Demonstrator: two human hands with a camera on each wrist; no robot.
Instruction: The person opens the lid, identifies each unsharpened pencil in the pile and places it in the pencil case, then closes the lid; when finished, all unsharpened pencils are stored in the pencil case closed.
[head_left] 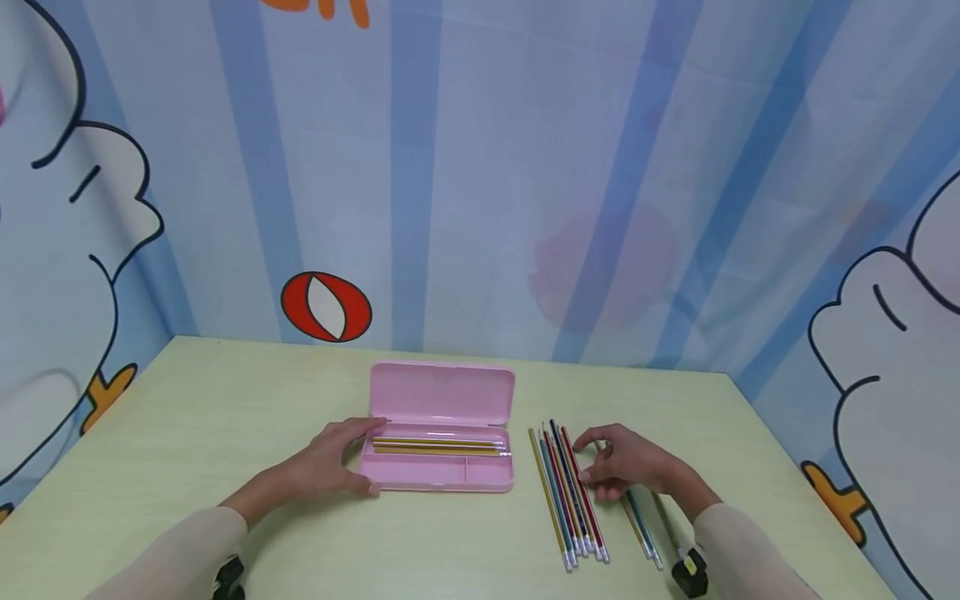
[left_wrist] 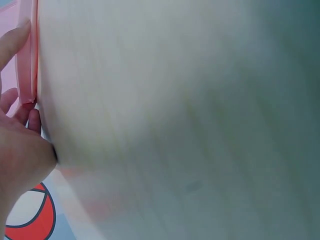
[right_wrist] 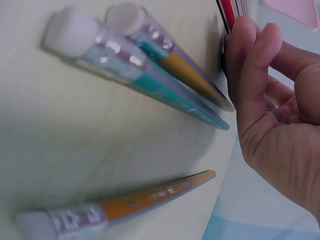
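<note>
Showing three loose pencils (right_wrist: pixel 155 86) closest to the right wrist camera, lying eraser ends foremost on the bench (head_left: pixel 225 400). Gripping the left side of the open pencil case (head_left: pixel 416 475) with the left hand (head_left: pixel 327 458), apparently steadying it. Seeing yellow pencils (head_left: pixel 435 452) lying in the case's long compartment. Reaching with curved fingers of the right hand (head_left: pixel 626 460) to the red pencil (head_left: pixel 591 517) edging the row beside the case, leaving any pinch impossible to tell. Seemingly picking out a pencil, probably calling for a firm pinch, clear of the neighbours
</note>
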